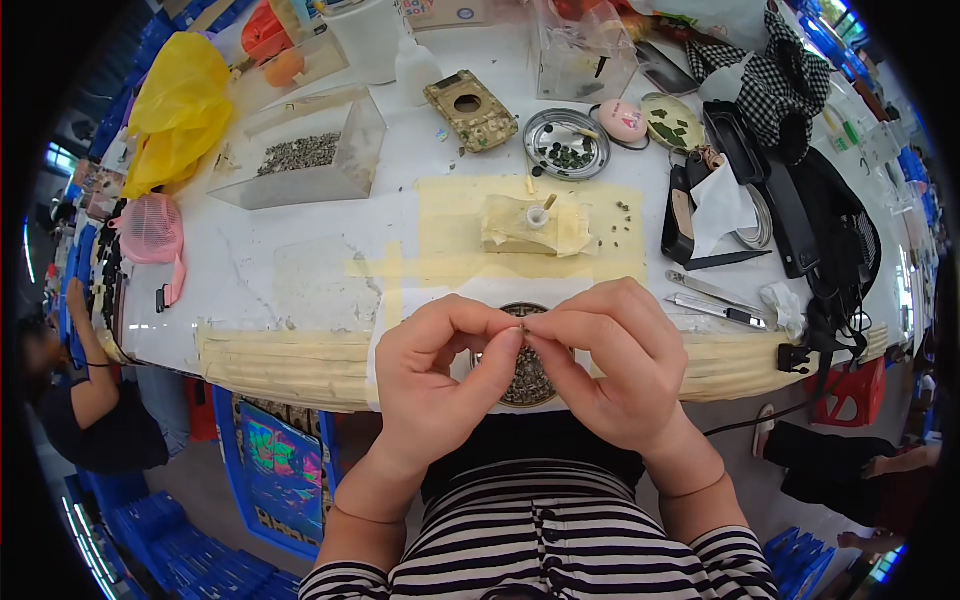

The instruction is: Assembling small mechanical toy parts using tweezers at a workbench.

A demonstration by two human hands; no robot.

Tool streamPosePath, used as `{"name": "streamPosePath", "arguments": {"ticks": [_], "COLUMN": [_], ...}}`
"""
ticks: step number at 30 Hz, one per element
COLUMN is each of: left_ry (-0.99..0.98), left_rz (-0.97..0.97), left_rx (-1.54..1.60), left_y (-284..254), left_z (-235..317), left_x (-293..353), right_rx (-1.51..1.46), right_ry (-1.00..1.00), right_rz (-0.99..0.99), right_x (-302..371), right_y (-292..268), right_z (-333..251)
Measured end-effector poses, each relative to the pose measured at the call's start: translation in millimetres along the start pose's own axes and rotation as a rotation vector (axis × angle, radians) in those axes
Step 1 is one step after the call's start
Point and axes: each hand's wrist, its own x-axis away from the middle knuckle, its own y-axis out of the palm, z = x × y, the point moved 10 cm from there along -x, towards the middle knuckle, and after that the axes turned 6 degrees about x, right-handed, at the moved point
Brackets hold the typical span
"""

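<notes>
Above the dish, our left hand and right hand both pinch one tiny part. If our grip slips, it could vanish among the dish's pieces.

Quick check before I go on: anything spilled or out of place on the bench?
Possibly a small spill: loose pieces lie scattered right of the tape-wrapped block, outside any container, while many small parts sit gathered in the round container. The scatter could be deliberate.
</notes>
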Motion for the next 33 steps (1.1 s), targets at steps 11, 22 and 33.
{"name": "streamPosePath", "arguments": {"ticks": [11, 22, 33], "left_ry": [-0.198, -0.011, 0.156], "left_rz": [-0.102, -0.181, -0.09], "left_rx": [0.191, 0.137, -0.11], "left_y": [1, 6, 2], "left_z": [-18, -6, 0], "left_x": [3, -1, 0], "right_rx": [-0.15, -0.758, -0.415], "right_ry": [0.13, 0.593, 0.338], "right_rz": [-0.129, -0.175, -0.097], "right_x": [3, 26, 16], "right_y": [9, 33, 18], "right_z": [10, 45, 35]}}
